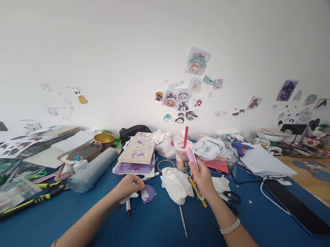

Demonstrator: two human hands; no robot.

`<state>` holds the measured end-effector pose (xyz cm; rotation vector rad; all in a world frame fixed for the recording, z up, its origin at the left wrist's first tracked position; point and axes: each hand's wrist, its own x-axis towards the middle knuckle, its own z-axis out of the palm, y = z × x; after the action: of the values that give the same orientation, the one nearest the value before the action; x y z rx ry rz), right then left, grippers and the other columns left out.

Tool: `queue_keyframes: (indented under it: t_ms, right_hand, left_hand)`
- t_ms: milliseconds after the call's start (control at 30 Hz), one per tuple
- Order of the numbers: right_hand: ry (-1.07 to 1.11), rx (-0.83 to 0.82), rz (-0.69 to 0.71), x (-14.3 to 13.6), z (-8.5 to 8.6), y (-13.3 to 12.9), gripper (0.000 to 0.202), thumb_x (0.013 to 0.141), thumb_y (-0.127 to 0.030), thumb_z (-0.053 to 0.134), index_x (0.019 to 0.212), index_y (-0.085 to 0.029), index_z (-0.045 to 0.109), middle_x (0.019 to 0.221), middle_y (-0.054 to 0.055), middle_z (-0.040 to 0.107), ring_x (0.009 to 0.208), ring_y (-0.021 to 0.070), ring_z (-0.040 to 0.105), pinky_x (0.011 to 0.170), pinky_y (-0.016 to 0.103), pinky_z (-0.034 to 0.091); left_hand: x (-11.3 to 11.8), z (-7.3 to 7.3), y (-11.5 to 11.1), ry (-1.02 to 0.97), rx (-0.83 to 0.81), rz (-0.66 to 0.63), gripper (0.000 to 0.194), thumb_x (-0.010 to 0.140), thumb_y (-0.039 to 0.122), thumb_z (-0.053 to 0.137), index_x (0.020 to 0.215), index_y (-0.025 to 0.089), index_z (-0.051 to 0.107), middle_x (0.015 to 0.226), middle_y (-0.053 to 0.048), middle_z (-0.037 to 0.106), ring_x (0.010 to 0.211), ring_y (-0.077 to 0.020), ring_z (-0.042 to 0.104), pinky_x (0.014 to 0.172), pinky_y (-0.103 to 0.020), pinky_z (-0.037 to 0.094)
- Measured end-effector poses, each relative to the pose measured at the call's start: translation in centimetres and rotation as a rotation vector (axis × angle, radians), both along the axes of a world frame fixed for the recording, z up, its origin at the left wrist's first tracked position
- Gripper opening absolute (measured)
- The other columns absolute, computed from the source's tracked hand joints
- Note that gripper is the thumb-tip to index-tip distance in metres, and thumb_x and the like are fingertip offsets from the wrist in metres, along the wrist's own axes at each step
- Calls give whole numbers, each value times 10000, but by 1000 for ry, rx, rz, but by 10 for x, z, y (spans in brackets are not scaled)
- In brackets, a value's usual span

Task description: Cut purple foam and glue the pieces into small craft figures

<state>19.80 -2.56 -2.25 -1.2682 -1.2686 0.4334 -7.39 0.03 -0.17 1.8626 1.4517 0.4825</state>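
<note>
My right hand (pixel 202 175) is wrapped round a pink slim object (pixel 191 156), held upright in front of a drink cup (pixel 181 158) with a red straw. My left hand (pixel 133 185) has its fingers pressed together just left of a purple round cutout (pixel 148 193) with a whitish patch; whatever those fingers hold, if anything, is too small to name. Between the hands lies a crumpled white tissue (pixel 177 185), and a thin white stick (pixel 183 221) is in front of it. A dark-tipped marker (pixel 128 208) lies below my left hand.
A board (pixel 137 148) rests on purple sheets at the back centre. A clear roll (pixel 93 173) and a glue bottle (pixel 80 164) stand or lie left. A yellow cutter (pixel 197 191), black scissors (pixel 232 197), a white bowl (pixel 209 148) and a black tablet (pixel 298 206) are right.
</note>
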Motion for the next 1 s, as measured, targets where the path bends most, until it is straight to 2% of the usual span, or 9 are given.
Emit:
queue_keyframes:
  t_ms: [133,233,400,600,800,1000]
  right_hand:
    - [-6,-19,41,0,1,-1,462,740,-632,462,681,-181,541,536,-5,532,448,123,454,430,228,335]
    - [-5,-38,55,1,1,-2,455,744,-628,462,689,-182,536,536,-7,529,450,124,454,434,230,338]
    - [-14,-56,47,0,2,-1,456,741,-635,458,697,-188,533,524,-15,521,445,127,454,435,233,337]
    - [-16,-48,42,0,3,-3,460,735,-638,463,692,-187,544,522,-9,535,450,133,463,436,238,342]
    - [-25,-36,54,0,3,-3,413,758,-594,472,707,-189,536,549,-4,540,459,134,463,444,238,346]
    - [-23,-56,73,-1,3,-4,400,766,-585,467,695,-193,507,547,-16,517,460,127,445,449,234,341]
  left_hand:
    - [-4,8,1,-56,-48,-53,294,613,448,559,641,170,647,622,6,610,640,-157,527,611,-234,391]
    - [-8,10,5,-58,-71,-89,254,599,419,579,591,172,635,575,15,585,603,-147,502,592,-235,378]
    - [-9,4,12,-41,-60,-81,215,562,384,582,558,173,625,542,16,562,596,-155,493,592,-251,370]
    - [-5,1,12,-37,-66,-129,225,591,383,551,553,172,617,527,26,549,573,-143,487,573,-242,364]
    - [-6,-9,19,2,-24,-121,167,578,303,536,564,159,620,570,3,597,602,-158,523,600,-253,388]
    - [-6,-17,24,56,56,-112,206,594,331,529,614,157,638,632,-17,637,643,-176,554,616,-264,407]
